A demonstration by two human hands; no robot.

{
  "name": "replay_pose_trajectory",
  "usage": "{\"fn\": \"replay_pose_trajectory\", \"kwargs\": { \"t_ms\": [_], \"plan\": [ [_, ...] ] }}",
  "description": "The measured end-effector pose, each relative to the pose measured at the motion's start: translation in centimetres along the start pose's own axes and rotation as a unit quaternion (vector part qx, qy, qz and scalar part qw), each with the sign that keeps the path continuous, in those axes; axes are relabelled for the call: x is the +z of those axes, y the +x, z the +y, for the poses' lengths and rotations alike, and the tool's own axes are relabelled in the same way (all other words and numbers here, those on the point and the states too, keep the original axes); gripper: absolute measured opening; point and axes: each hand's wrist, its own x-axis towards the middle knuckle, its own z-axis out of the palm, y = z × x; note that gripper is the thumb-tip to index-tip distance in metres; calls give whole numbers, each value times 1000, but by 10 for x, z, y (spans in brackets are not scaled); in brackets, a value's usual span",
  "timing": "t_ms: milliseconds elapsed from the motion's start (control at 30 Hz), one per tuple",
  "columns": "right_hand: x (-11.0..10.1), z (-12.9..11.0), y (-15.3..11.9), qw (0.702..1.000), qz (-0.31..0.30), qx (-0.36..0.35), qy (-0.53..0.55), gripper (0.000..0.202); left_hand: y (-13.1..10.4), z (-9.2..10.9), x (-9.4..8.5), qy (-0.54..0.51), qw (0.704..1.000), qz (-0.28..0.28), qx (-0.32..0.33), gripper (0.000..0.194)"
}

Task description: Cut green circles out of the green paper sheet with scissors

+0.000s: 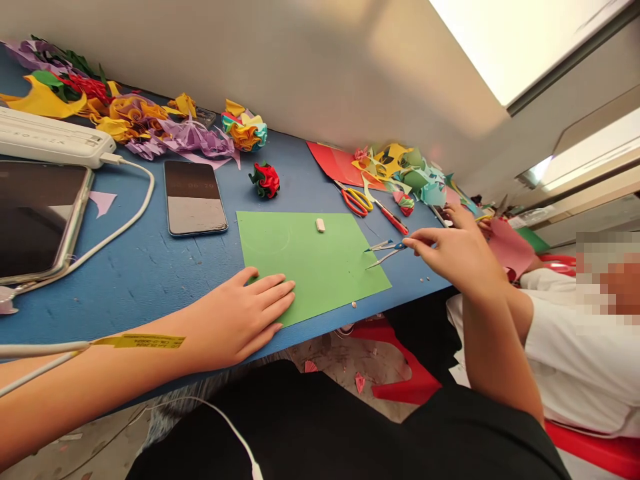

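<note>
A sheet of green paper (320,267) lies on the blue table, with a faint drawn circle at its upper left. My left hand (265,303) rests flat on the sheet's lower left corner, fingers stretched out. Pinched at its top in my right hand (450,257) is a drawing compass (387,248). The compass legs are spread, their tips over the right part of the sheet; I cannot tell whether they touch it. A small white eraser (321,225) sits near the sheet's top edge.
Behind the sheet are a red-and-green paper flower (265,181), red-and-yellow scissors (356,200) and red-handled scissors (394,217). Phones (195,198), a power bank (55,137) and crumpled paper (135,113) stand left. Paper scraps (410,170) lie behind; a co-worker (575,360) sits at right.
</note>
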Motion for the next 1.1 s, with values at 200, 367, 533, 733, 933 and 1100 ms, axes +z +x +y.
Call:
{"fn": "replay_pose_trajectory", "kwargs": {
  "t_ms": [200, 367, 533, 733, 933, 1100],
  "plan": [
    [-4, 1, -9, 998, -57, -2, -40, 27, 0, 0, 1, 12, 1000, 4, 1, 42],
    [-5, 5, -13, 986, -151, -9, -72, 33, 0, 0, 3, 18, 1000, 9, 5, 43],
    [-12, -3, -14, 973, -207, 0, -101, 33, 0, 0, 4, 21, 1000, 17, 8, 42],
    [-18, -20, -9, 976, -201, -9, -78, 42, 0, -1, 5, 21, 1000, 17, 9, 42],
    [-9, -23, 3, 983, -180, -34, -23, 50, 0, 0, 5, 16, 1000, 15, 8, 41],
    [-9, -17, 6, 978, -199, 2, 66, 56, 0, 1, 1, 10, 1000, 7, 3, 41]
  ]
}}
